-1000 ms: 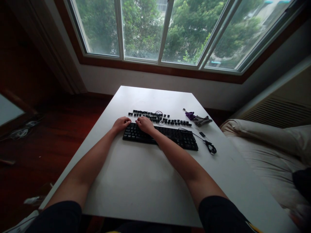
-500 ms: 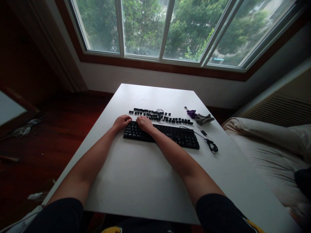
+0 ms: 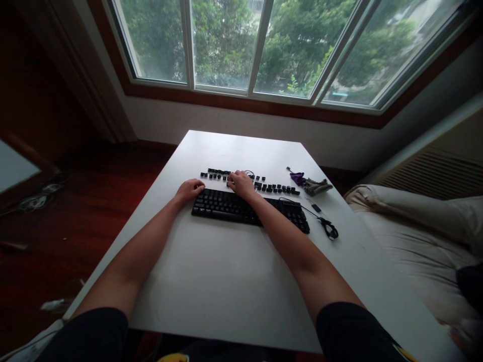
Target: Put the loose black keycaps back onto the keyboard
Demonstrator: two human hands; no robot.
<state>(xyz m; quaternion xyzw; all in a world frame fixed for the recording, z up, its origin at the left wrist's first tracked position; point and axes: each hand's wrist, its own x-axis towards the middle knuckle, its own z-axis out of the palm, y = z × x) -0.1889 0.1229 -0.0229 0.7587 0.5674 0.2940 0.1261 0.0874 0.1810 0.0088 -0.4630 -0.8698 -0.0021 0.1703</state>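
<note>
Daylight entering through the window (image 3: 222, 45) at the far side, low indoor illumination, upper left of view near black, soft glare across the far end of the white table (image 3: 226, 271), wide-angle stretch toward the edges, fine detail on the black keyboard (image 3: 217, 203) unresolved

A dark, short left sleeve (image 3: 88, 333) sits at eight o'clock; its matching right sleeve (image 3: 350, 332), between four and five, shows a yellow stripe (image 3: 406, 354).

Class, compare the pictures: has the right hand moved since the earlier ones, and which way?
Yes. Judged against the keyboard, the right hand has shifted rightward and farther from the person, to the loose keys.
</note>
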